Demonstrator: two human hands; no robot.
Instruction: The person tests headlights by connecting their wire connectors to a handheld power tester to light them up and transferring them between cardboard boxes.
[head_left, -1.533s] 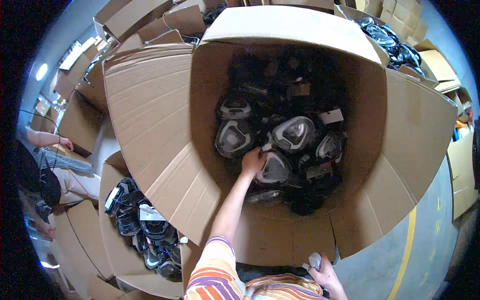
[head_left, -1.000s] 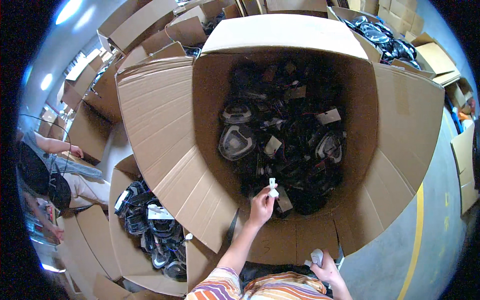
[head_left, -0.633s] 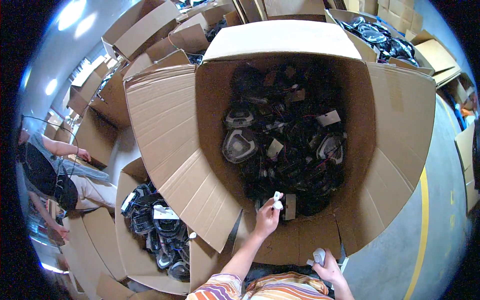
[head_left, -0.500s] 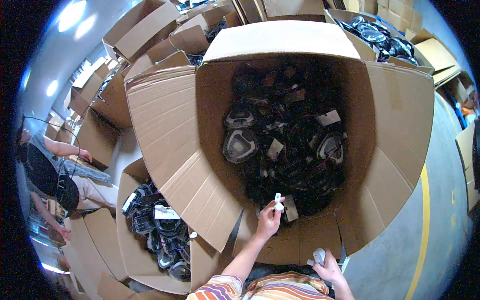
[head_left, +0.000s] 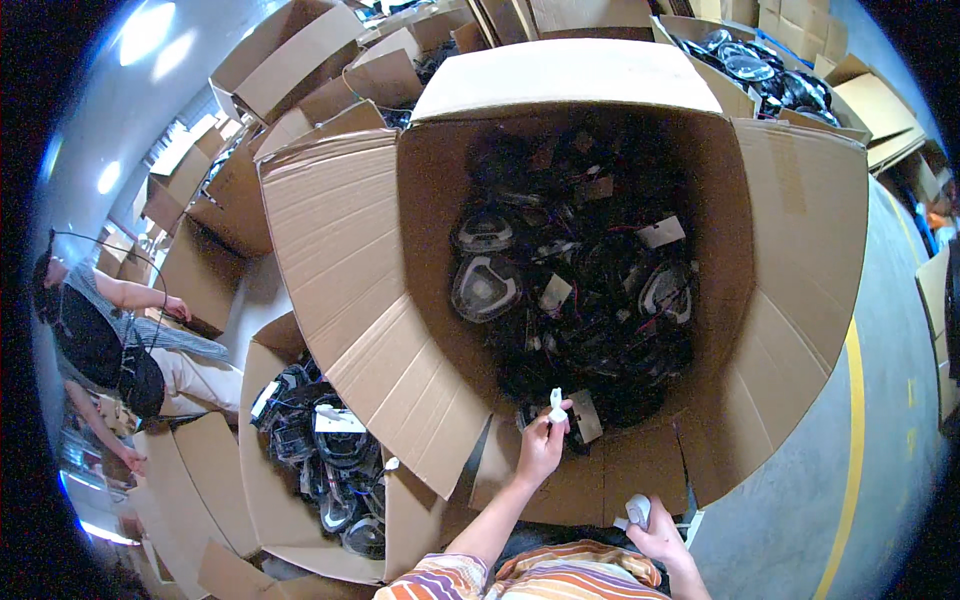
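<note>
My left hand (head_left: 541,452) is closed in a pinch over the near part of a large open cardboard box (head_left: 345,255). Its fingertips hold a small white plastic piece (head_left: 557,404) with a narrow upright end. Lower and to the right, by the box's near flap, my right hand (head_left: 658,532) is wrapped around a rounded white-and-grey object (head_left: 637,510); its exact kind cannot be made out. Deep in the box lies a dark heap of black parts with thin cables (head_left: 600,290), among them clear-and-black rounded housings (head_left: 487,288) and white cards (head_left: 660,232).
A smaller carton (head_left: 290,545) of similar black parts stands at the left. Beyond it, a person in an apron (head_left: 110,335) is among more boxes. Another filled carton (head_left: 750,70) is at the far right. A yellow line (head_left: 853,430) runs along the grey floor.
The whole view has shifted slightly. The white piece in my left hand has turned a little; both hands stay in nearly the same places.
</note>
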